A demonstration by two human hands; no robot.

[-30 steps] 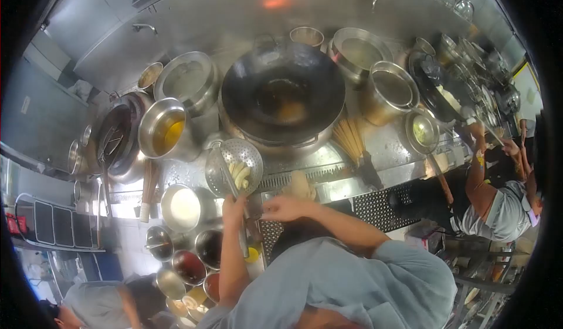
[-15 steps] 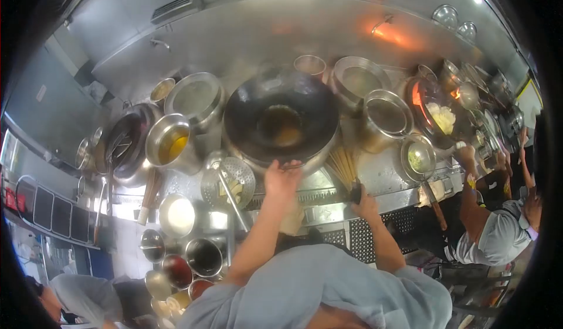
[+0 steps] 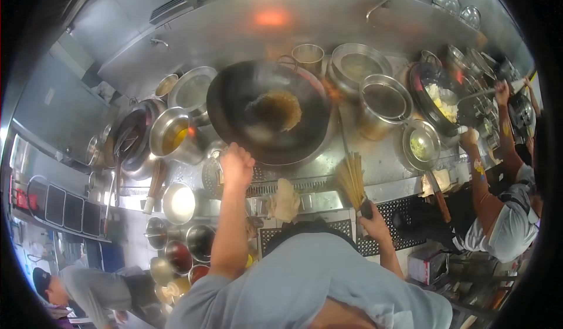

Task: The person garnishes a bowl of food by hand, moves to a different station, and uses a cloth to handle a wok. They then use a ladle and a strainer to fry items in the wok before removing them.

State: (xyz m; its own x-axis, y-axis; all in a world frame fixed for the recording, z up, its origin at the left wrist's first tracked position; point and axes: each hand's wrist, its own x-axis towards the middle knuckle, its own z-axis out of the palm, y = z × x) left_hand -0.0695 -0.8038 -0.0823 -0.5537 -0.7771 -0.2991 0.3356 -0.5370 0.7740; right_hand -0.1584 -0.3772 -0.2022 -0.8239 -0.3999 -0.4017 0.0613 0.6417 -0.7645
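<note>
My left hand (image 3: 236, 164) is closed at the near-left rim of a large dark wok (image 3: 231, 103), where it grips the wok; the handle under my fingers is hidden. Brown liquid (image 3: 281, 110) lies spread across the right half of the wok's inside. In my right hand (image 3: 375, 223) is a bamboo wok brush (image 3: 352, 182), held by its dark handle with the bristles pointing up and away from me. The brush is apart from the wok, over the stove's front edge. A crumpled cloth (image 3: 284, 200) lies on that edge between my hands.
Metal pots surround the wok, including one with yellow oil (image 3: 174, 138) on the left and a tall pot (image 3: 384, 103) on the right. A strainer (image 3: 421, 147) lies further right. Beyond it, a co-worker's hand (image 3: 469, 138) is at another wok (image 3: 423, 94). Sauce containers (image 3: 178, 257) stand at lower left.
My left hand has moved left with the wok, which has shifted and turned leftward. The brown liquid has spread up the wok's side. My right hand with the brush has come slightly nearer me.
</note>
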